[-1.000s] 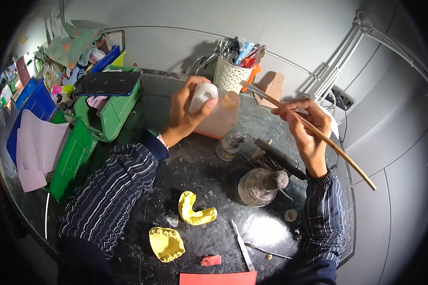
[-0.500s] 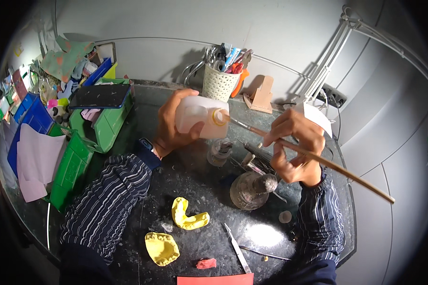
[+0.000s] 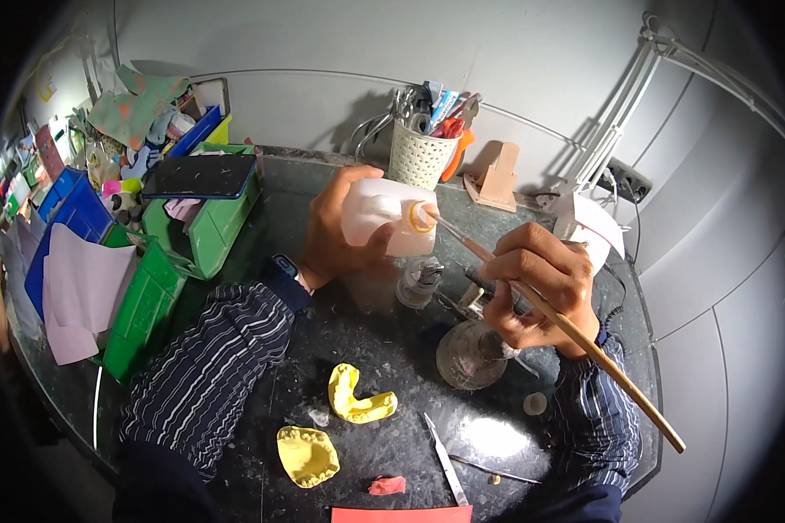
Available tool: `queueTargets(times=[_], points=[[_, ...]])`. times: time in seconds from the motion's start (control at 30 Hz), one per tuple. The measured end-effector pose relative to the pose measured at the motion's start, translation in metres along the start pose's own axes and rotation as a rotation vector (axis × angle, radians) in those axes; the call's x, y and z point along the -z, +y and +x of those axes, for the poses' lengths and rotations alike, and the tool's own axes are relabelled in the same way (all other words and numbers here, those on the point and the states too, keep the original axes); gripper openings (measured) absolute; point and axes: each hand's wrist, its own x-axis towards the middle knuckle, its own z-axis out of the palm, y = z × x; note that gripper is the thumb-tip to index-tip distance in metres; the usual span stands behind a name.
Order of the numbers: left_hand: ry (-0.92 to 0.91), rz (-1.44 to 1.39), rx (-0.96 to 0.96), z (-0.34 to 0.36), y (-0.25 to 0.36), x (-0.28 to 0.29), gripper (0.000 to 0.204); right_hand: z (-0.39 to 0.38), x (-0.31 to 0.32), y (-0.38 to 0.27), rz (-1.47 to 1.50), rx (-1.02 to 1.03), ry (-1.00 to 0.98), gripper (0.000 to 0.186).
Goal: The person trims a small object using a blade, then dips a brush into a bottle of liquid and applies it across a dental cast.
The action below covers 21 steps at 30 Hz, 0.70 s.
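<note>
My left hand [image 3: 330, 228] is wrapped round a translucent white plastic bottle [image 3: 368, 235], tilted so that its open mouth with a yellowish rim points right. A paintbrush [image 3: 576, 329] with a long wooden handle is pinched in my right hand [image 3: 545, 283]. Its bristle end is at the bottle's mouth; how far inside it reaches I cannot tell. Below the hands, two yellow dental casts lie on the dark table: a horseshoe-shaped one [image 3: 351, 403] and a fuller one [image 3: 309, 460]. A rounded glass spirit burner [image 3: 469, 356] stands below my right hand, partly covered by it.
A small glass jar [image 3: 417, 284] stands beneath the bottle. Near the front lie a knife [image 3: 445, 458], a pink wax lump [image 3: 387, 485] and a red sheet [image 3: 401, 515]. Green bins [image 3: 209, 228] crowd the left; a tool cup [image 3: 414, 159] and lamp [image 3: 589, 228] stand behind.
The brush's rear end has swung downward, making the handle steeper, and my right hand has turned with it. The whole view has shifted slightly. The bottle stays in my left hand.
</note>
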Motion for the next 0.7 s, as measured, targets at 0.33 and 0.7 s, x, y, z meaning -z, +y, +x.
queueTargets(times=[0.33,0.7], points=[[0.004,0.042,-0.054,-0.0008,-0.0015,0.002,0.053,-0.0001,-0.0046,0.0039,-0.021,-0.011,-0.024,0.024],[0.001,0.053,-0.055,-0.0004,0.0007,0.0007,0.053,-0.0007,-0.0039,0.0011,0.054,-0.083,-0.008,0.021]])
